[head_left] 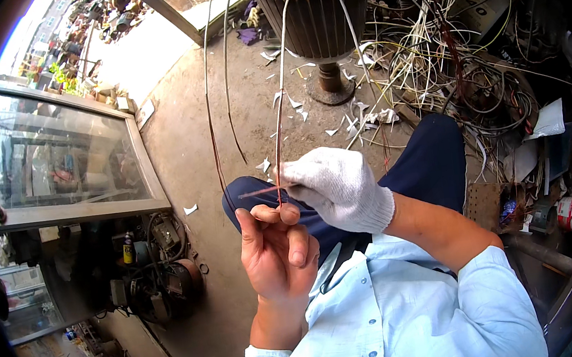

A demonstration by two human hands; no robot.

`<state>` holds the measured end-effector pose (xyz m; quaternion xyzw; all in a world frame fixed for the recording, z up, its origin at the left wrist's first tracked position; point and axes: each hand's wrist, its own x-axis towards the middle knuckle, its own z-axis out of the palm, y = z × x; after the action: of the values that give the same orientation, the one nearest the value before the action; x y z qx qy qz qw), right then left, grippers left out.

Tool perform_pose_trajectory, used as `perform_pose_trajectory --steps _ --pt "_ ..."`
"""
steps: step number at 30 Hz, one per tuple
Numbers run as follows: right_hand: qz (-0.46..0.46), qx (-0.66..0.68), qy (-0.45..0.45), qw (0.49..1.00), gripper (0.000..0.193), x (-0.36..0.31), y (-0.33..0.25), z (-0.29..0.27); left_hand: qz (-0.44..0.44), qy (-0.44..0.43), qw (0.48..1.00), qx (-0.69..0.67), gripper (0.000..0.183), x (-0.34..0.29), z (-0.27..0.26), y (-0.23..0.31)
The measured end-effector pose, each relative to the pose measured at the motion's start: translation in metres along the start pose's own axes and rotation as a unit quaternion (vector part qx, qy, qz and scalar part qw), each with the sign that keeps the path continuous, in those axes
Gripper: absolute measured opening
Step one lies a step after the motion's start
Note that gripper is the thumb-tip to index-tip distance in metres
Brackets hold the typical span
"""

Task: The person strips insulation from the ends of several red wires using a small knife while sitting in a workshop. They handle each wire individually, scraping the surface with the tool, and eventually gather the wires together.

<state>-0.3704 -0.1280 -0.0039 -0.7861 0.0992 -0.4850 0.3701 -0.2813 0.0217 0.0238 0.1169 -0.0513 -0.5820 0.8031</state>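
Note:
My left hand (276,253) is bare. Its thumb and fingertips pinch the lower end of a wire (282,74), white-sleeved above and reddish-brown below. My right hand (336,187), in a white knitted glove, is closed just above, around a thin reddish-grey strip (260,193) that crosses this wire. Whether the strip is a blade cannot be made out. A second wire (210,117) reaches down to a left fingertip; a third wire (228,94) hangs free. These wires come from above, by a ribbed motor core (308,26) with red windings on a round-based metal stand (330,89).
Tangled wires (427,59) heap up at the right. White scraps (295,101) litter the concrete floor (185,147). A glass-paned door (63,149) stands at the left, with machine parts (157,282) below it. A red-and-white can (571,214) sits at far right.

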Motion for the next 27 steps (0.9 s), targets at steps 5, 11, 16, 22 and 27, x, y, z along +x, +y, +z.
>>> perform_pose_trajectory --steps 5,11,16,22,27 --pt "0.143 -0.054 0.056 0.987 0.018 0.02 0.042 -0.009 0.062 0.013 0.979 0.195 0.048 0.002 -0.002 -0.011" --pt "0.006 -0.188 -0.133 0.973 0.018 0.037 0.016 -0.048 0.197 -0.045 0.73 0.653 0.032 0.009 -0.01 -0.008" --pt "-0.007 -0.248 -0.237 0.939 0.014 0.043 -0.009 -0.063 0.288 -0.111 0.471 0.826 0.025 0.018 0.004 -0.001" --pt "-0.031 -0.399 -0.264 0.878 0.018 0.091 0.016 -0.08 0.305 -0.189 0.288 0.888 0.028 0.024 0.008 0.0" --pt "-0.011 -0.301 -0.481 0.823 0.015 0.068 -0.046 -0.072 0.264 -0.229 0.226 0.91 0.016 0.023 0.006 0.009"
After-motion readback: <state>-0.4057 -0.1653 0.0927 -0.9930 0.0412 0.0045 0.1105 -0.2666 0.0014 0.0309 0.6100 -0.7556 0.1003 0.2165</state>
